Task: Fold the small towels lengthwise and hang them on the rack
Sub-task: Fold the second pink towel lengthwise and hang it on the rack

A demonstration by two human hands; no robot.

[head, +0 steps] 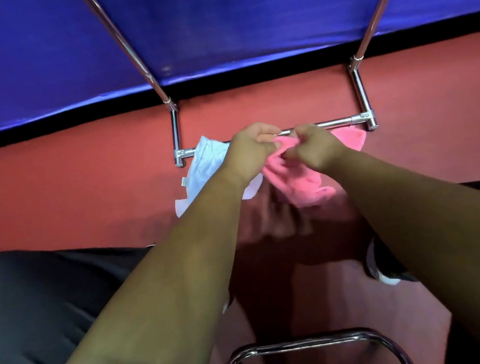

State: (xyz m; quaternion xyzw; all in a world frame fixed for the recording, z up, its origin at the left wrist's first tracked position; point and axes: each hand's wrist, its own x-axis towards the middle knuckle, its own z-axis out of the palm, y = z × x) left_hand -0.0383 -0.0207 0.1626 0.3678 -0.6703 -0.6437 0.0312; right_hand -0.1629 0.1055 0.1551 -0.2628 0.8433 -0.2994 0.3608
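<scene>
Gripping the pink towel [299,184] with both hands, the person worked at the front bar [336,122] of the chrome rack in the head view. The left hand [248,148] and the right hand [315,146] were close together, almost touching, each with fingers curled into the cloth right at the bar. The towel hung bunched below them, its lower end crumpled rather than flat. More pink cloth [350,137] showed by the right end of the bar (whether it was the same towel or a second one, the blur did not let me tell). A white towel [207,167] was draped over the left part of the bar, partly behind the left forearm, its edges uneven.

The step in hand looked like settling the pink towel over the bar. To do it well, the hands would likely need to move apart along the top edge, so the fold opened out flat instead of staying gathered at the middle. The long edges should then be matched before letting go, and both hanging halves levelled so the weight balanced and the cloth did not slide off the smooth metal. Some gap beside the white towel would keep the two from overlapping.

A blue sheet [244,16] hung behind the rack, over a red floor [83,184].
</scene>
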